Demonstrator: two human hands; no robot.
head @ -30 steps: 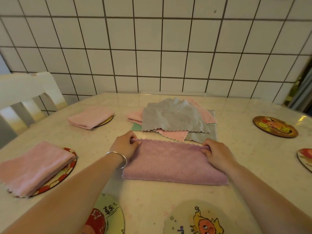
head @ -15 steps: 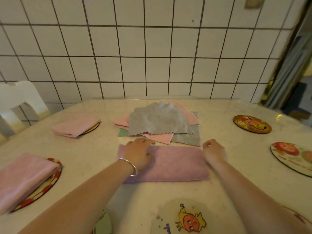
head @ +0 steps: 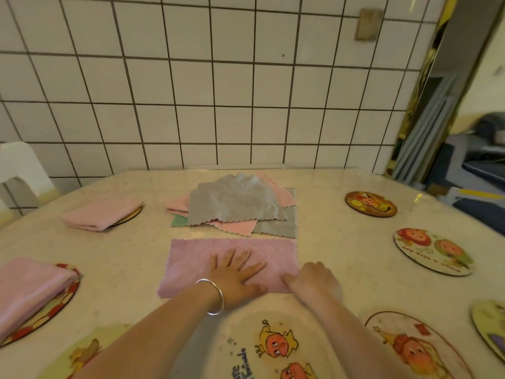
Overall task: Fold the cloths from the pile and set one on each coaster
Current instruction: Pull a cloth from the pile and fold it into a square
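Note:
A pink cloth (head: pixel 207 255), folded once into a long rectangle, lies flat on the table in front of me. My left hand (head: pixel 237 277) rests on it palm down with fingers spread. My right hand (head: pixel 314 280) grips the cloth's near right corner with curled fingers. Behind it sits the pile of cloths (head: pixel 235 206), grey on top, pink and green beneath. Folded pink cloths lie on the two left coasters: one far left (head: pixel 101 214), one near left (head: pixel 30 288). Bare coasters (head: pixel 370 203) (head: pixel 434 251) lie on the right.
More cartoon coasters lie along the near edge (head: pixel 273 346) (head: pixel 415 348) and at the right border (head: pixel 489 324). A white tiled wall (head: pixel 218 91) backs the table. A white chair (head: pixel 19 173) stands at the left; a doorway opens at the right.
My head has turned right and up. My left hand went from pinching the cloth's far edge to lying flat on its middle. My right hand slid to the near right corner.

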